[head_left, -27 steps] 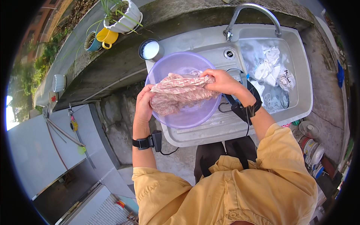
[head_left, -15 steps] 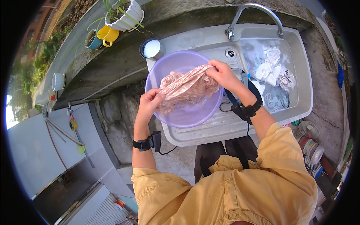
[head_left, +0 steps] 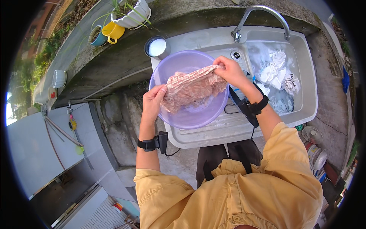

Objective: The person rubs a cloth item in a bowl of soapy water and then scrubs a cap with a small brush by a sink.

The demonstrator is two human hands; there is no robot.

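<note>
A wet pink patterned garment (head_left: 196,89) is stretched between my two hands above the purple basin (head_left: 187,121). My left hand (head_left: 153,100) pinches its left end near the basin's left rim. At the upper right, my right hand (head_left: 230,72) grips the other end of its gathered edge. The cloth's lower part hangs in folds into the basin, where a little suds or water shows below it. Which kind of garment it is cannot be made out.
A grey sink (head_left: 310,76) with soapy water and white laundry (head_left: 276,68) lies to the right under a curved faucet (head_left: 263,8). A metal cup of white powder (head_left: 157,47) stands behind the basin. Potted plants (head_left: 131,15) and a yellow mug (head_left: 113,31) line the ledge.
The garment's upper edge is spread wider and flatter between my hands, and its folds have opened out. My left hand has risen slightly; my right has shifted a little to the right.
</note>
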